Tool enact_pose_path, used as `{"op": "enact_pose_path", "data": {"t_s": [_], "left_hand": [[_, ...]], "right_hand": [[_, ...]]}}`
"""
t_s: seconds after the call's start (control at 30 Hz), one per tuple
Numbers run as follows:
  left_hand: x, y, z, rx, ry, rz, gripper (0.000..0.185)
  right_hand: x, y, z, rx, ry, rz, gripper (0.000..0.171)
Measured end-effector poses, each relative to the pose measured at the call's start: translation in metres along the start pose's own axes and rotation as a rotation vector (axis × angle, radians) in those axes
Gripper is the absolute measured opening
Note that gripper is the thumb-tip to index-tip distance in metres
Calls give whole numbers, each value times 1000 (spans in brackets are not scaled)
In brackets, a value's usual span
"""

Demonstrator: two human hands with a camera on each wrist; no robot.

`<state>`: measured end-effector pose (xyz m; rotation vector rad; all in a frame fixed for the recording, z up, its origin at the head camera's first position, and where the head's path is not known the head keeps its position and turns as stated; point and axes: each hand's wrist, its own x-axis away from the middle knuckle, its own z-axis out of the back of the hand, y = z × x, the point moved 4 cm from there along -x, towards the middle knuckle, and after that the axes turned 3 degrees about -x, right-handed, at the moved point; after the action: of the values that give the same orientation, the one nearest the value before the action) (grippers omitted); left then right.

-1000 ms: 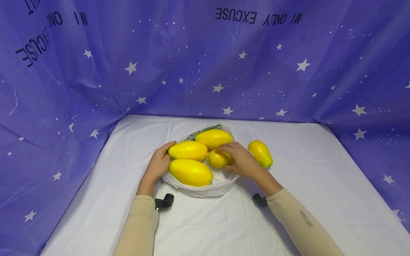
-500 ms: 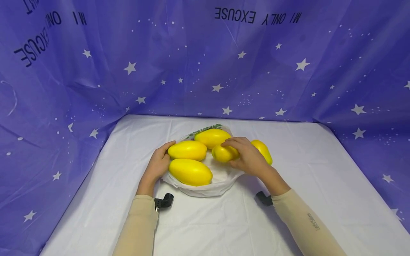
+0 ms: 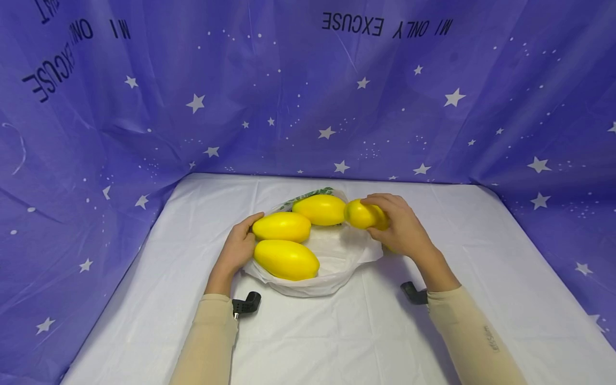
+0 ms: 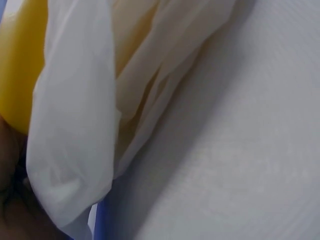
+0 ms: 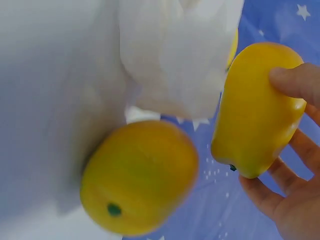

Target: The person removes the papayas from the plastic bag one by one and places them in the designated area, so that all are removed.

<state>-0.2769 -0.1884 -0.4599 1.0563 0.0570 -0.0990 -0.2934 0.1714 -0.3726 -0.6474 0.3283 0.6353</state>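
Note:
A white plastic bag (image 3: 337, 256) lies open on the white-covered table (image 3: 337, 331). Three long yellow fruits lie in it: one at the back (image 3: 320, 209), one on the left (image 3: 281, 226) and one at the front (image 3: 286, 259). My left hand (image 3: 236, 251) holds the bag's left edge, thumb against the left fruit; the left wrist view shows the bag's plastic (image 4: 75, 125) and a yellow fruit (image 4: 20, 65) close up. My right hand (image 3: 401, 227) grips a smaller yellow fruit (image 3: 363, 214) (image 5: 257, 110) above the bag's right rim. Another yellow fruit (image 5: 140, 175) lies on the table under that hand.
A purple star-printed cloth (image 3: 144, 107) hangs behind the table and along both sides. Black wrist mounts (image 3: 246, 302) (image 3: 414, 293) sit at both forearms. Bare white cloth stretches in front of and to the right of the bag.
My right hand has lifted the smaller yellow fruit out of the bag and carried it right and back. My left hand has stayed on the bag's edge.

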Motion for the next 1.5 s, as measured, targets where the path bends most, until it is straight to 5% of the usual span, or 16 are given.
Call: {"op": "enact_pose_path", "data": {"t_s": [0.37, 0.7, 1.23, 1.5], "left_hand": [[0, -1, 0, -2, -2, 1, 54], [0, -1, -1, -4, -1, -10, 54], [2, -2, -1, 5, 3, 3, 54], [1, 0, 0, -5, 4, 5, 54]], "right_hand": [[15, 29, 32, 34, 88, -106, 64], [36, 62, 51, 64, 152, -300, 66], [63, 105, 45, 129, 4, -601, 64], [66, 114, 38, 150, -20, -614, 64]]}}
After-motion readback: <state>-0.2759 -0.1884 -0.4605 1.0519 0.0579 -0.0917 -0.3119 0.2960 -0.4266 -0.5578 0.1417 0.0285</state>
